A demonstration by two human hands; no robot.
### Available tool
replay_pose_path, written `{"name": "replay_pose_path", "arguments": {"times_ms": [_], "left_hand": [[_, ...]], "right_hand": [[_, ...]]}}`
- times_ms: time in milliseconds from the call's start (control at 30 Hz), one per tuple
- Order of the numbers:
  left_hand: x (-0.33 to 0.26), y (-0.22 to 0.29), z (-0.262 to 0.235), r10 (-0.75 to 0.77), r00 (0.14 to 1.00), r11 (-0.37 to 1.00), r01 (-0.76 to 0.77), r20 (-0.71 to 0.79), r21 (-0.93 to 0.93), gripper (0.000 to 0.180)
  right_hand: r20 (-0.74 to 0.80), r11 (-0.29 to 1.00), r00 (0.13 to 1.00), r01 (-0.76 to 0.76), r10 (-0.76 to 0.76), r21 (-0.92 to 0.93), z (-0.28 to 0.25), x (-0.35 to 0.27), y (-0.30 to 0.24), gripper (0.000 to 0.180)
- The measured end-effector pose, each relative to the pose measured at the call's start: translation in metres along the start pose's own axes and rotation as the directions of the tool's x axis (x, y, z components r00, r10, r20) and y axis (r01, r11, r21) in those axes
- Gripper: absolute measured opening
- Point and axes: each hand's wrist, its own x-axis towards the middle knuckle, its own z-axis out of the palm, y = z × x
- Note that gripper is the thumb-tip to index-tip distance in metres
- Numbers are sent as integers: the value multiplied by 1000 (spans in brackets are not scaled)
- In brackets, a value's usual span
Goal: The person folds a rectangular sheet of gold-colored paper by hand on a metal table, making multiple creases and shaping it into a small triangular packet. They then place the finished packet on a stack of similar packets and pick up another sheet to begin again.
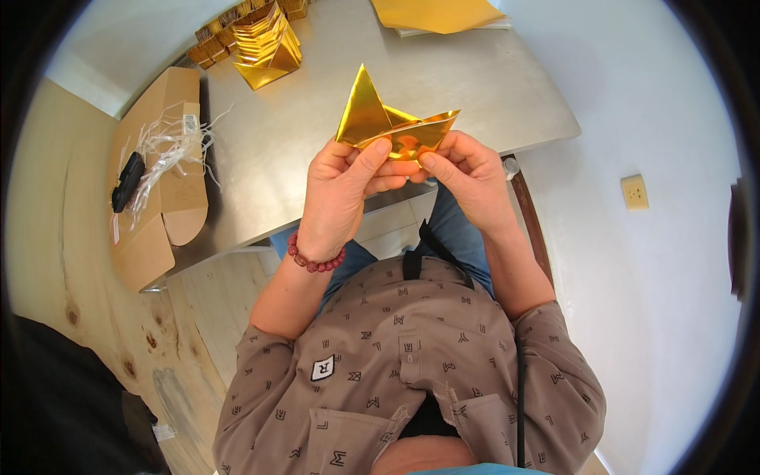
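A folded sheet of shiny gold paper [378,119] is held up over the near edge of a grey metal table [475,95]. One point of the paper stands upward and a flap runs out to the right. My left hand [342,186] pinches its lower left part, thumb on the front; a red bead bracelet is on that wrist. My right hand [467,178] pinches the lower right edge beside it. The fingertips of both hands nearly meet under the fold.
A stack of folded gold paper shapes [267,46] stands at the table's far left. Flat yellow sheets [437,14] lie at the far edge. An open cardboard box [162,178] with white plastic strips and a black object sits left. A wall socket [634,191] is on the right.
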Motion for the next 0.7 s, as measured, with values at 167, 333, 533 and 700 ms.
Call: {"name": "replay_pose_path", "arguments": {"times_ms": [167,333,533,700], "left_hand": [[-2,-5,0,23,1000,999,-24,17,44,21],[-5,-8,5,21,999,999,-22,35,45,22],[-4,-8,6,-2,1000,999,1,20,44,23],[-3,-8,5,-20,1000,998,19,17,62,23]], "right_hand": [[-99,991,987,132,-128,33,6,-2,2,14],[-121,981,977,183,-175,57,2,-2,0,15],[-134,984,978,171,-163,53,-1,-2,2,15],[-161,983,977,158,-143,89,-4,1,5,12]]}}
